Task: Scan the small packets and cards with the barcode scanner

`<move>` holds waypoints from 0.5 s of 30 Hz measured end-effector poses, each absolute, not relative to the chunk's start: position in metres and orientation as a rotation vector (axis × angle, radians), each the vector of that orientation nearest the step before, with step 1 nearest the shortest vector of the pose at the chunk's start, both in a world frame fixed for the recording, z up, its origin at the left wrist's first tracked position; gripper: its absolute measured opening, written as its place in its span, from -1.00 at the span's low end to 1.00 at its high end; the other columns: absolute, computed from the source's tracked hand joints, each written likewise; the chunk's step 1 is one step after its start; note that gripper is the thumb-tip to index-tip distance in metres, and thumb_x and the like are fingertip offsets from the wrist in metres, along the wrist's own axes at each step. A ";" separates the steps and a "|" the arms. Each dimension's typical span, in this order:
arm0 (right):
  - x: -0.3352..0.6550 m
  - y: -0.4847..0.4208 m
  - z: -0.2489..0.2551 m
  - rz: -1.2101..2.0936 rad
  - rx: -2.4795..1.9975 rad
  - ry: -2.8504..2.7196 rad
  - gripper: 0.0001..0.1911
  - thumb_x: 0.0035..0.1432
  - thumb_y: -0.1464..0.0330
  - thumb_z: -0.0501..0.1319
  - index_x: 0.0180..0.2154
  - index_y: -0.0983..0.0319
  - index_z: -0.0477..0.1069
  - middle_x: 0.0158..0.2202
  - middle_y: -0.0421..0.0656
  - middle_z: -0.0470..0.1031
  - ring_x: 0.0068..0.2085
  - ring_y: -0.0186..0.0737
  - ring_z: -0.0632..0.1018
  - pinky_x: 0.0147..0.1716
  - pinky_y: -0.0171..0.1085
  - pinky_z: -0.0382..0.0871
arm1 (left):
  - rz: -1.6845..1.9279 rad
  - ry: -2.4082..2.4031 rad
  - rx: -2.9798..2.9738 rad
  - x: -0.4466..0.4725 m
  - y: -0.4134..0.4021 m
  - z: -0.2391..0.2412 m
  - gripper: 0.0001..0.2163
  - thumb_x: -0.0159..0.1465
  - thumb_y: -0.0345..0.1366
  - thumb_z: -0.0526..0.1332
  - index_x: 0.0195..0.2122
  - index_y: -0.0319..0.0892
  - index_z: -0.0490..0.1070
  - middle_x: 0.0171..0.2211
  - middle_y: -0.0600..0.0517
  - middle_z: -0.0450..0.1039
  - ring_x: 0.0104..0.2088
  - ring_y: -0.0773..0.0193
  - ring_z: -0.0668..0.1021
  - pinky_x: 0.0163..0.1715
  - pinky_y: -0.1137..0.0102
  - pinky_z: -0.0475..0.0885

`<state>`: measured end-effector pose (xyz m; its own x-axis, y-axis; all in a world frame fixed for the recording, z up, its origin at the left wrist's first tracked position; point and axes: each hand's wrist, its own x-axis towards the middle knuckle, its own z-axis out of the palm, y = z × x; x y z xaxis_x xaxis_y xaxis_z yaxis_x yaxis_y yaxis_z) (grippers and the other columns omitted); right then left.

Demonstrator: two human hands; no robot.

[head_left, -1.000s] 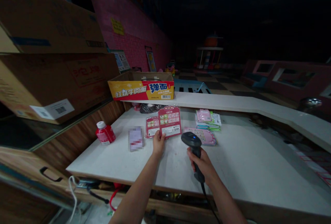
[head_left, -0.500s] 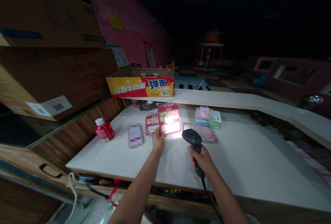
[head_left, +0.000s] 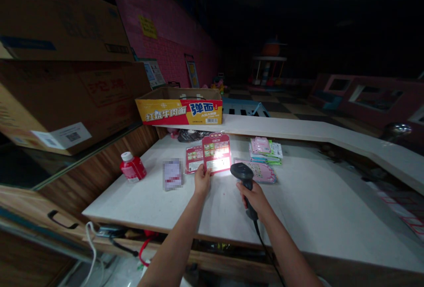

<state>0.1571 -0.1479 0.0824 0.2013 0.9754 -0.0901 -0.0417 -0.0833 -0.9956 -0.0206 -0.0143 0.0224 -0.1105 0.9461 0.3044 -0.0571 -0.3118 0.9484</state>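
My left hand [head_left: 202,181] pinches the lower left corner of a red printed card packet [head_left: 217,150], tilted up off the counter. A bright patch of light falls across its front. Behind it and to the left lies a similar red packet [head_left: 194,160]. Wrapped in my right hand [head_left: 254,198] is a black handheld barcode scanner [head_left: 242,172], its head pointing left toward the raised packet and its cable trailing down. Just beyond the scanner, a pink card packet [head_left: 263,172] lies flat. Past that sits a small stack of pink and green packets [head_left: 266,150].
On the white counter [head_left: 318,203] stand a red bottle [head_left: 133,167] and a blurred-out pale item [head_left: 172,174] at the left. A yellow and red noodle carton [head_left: 180,111] rests on the raised ledge [head_left: 281,124]. Large cardboard boxes [head_left: 73,101] are stacked at the left.
My right hand and the scanner have shifted slightly left, nearer the red packet. My left hand keeps its hold, with the packet almost unmoved.
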 end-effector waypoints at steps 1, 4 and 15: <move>0.156 -0.145 0.082 1.131 -1.334 -0.997 -0.58 -0.04 0.01 0.29 -0.38 0.20 0.29 -0.72 -0.39 0.27 -0.75 -0.41 0.26 -0.78 -0.40 0.15 | 1.553 1.061 1.333 -0.021 -0.014 0.022 -0.73 0.10 -0.11 0.29 -0.32 -0.20 0.37 -0.37 0.03 0.44 -0.39 0.33 0.48 -0.39 0.43 0.46; 0.154 -0.138 0.082 1.125 -1.325 -1.009 -0.58 -0.05 0.00 0.29 -0.40 0.19 0.27 -0.73 -0.39 0.26 -0.75 -0.41 0.26 -0.78 -0.40 0.13 | 1.569 1.095 1.324 -0.021 -0.014 0.021 -0.73 0.09 -0.10 0.31 -0.35 -0.20 0.38 -0.40 0.05 0.43 -0.40 0.33 0.47 -0.39 0.44 0.45; 0.151 -0.130 0.081 1.142 -1.341 -0.999 -0.60 -0.06 0.04 0.31 -0.43 0.18 0.24 -0.73 -0.39 0.27 -0.76 -0.41 0.27 -0.79 -0.40 0.13 | 1.562 1.092 1.299 -0.020 -0.014 0.023 -0.67 0.08 -0.03 0.31 -0.31 -0.20 0.40 -0.35 0.00 0.48 -0.31 0.25 0.53 -0.26 0.35 0.47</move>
<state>0.1508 -0.1301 0.0815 0.1920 0.9769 -0.0941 -0.0367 -0.0887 -0.9954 -0.0198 -0.0144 0.0232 -0.1414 0.9477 0.2862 -0.0566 -0.2964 0.9534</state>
